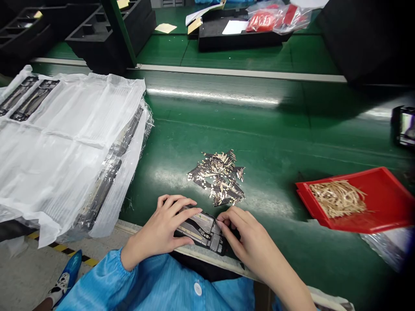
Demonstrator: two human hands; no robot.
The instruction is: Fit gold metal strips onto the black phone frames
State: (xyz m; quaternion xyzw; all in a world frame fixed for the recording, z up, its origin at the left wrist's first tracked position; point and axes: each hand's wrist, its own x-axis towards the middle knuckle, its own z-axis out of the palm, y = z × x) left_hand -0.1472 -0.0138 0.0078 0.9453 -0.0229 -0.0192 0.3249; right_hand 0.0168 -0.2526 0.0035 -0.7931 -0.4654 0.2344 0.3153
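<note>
A black phone frame [207, 233] with inner parts showing lies at the near edge of the green bench. My left hand [167, 226] grips its left end, fingers over the far side and thumb along the near side. At the frame's right end, the thumb and forefinger of my right hand [241, 233] are pinched together. Whatever they may hold is too small or hidden to make out. Just beyond the frame, a loose pile of small dark strips with pale and gold ends [220, 177] is spread on the bench.
On the left, white padded wrapping [65, 151] covers stacked phone frames [34, 99]. A red tray [385, 198] with thin tan strips [339, 198] stands to the right. Across the back, a black tray [240, 39] carries red bagged items [262, 20], beyond a pale rail [240, 73].
</note>
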